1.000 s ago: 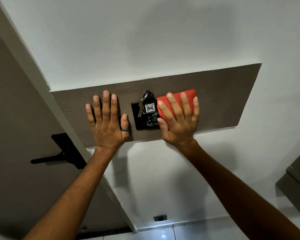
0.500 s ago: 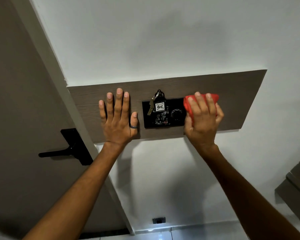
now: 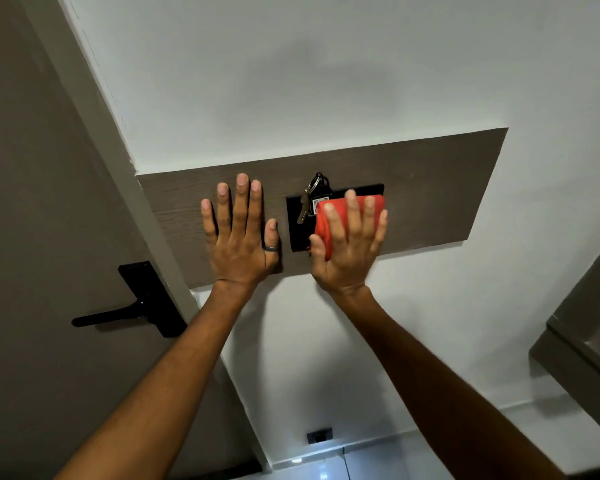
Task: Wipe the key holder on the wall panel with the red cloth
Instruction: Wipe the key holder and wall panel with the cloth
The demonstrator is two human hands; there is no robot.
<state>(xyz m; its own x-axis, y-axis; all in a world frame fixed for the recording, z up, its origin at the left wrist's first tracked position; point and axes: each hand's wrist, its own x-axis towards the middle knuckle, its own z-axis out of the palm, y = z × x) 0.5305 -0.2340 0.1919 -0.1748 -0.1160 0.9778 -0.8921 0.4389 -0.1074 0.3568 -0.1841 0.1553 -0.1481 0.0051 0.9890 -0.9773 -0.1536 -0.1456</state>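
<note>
Left grip (image 3: 238,244) flat with fingers spread, right grip (image 3: 347,249) flat with fingers straight and close, both arms outstretched

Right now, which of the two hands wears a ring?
The left hand, flat on the wood panel, wears a dark thumb ring; the right hand, pressing the red cloth, shows none.

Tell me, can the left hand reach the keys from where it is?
Probably yes. The left hand lies flat on the panel beside the key holder, and the keys hang on its near side, mostly uncovered. The right hand presses the cloth further right, so nothing seems to block the way.
</note>
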